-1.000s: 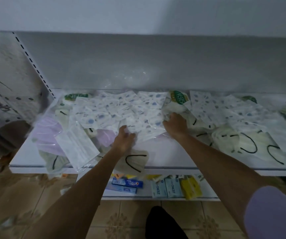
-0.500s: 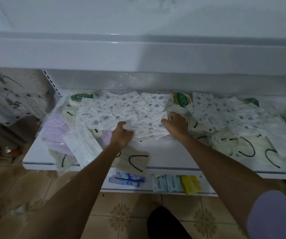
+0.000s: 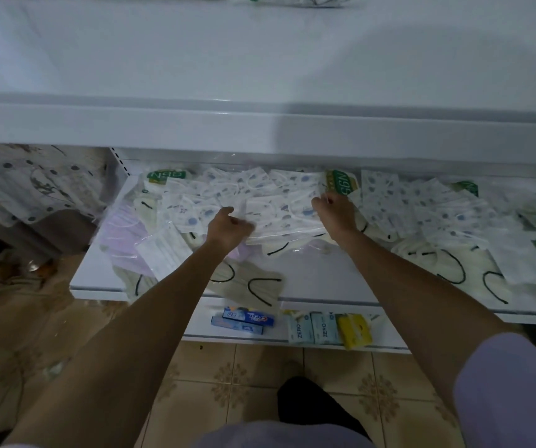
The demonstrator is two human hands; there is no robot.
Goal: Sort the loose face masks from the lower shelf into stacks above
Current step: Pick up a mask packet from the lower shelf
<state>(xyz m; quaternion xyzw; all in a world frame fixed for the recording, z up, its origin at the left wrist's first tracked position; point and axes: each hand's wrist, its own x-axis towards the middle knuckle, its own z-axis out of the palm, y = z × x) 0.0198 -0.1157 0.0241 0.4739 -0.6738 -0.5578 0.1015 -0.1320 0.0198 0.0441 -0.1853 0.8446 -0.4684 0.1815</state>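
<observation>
Leans over the white lower shelf (image 3: pixel 325 282) across mid-frame, strewn with loose masks. Grips a sheaf of white, blue-dotted, plastic-wrapped face masks (image 3: pixel 279 215) at frame centre with 2 hands: left hand (image 3: pixel 228 224) curled round its left edge, right hand (image 3: pixel 334 211) pinching its right edge. Lower centre: cream masks with black ear loops (image 3: pixel 257 286). Left: lilac masks (image 3: pixel 121 231). Across the upper frame: the white upper shelf (image 3: pixel 260 76).

Your blue-dotted white masks (image 3: pixel 279 211) are one wrapped bundle mid-shelf, left hand (image 3: pixel 228 226) and right hand (image 3: pixel 336 211) gripping its ends. Cream masks (image 3: pixel 257 286) with black loops hang over the near edge, lilac masks (image 3: pixel 119 227) pile left.
</observation>
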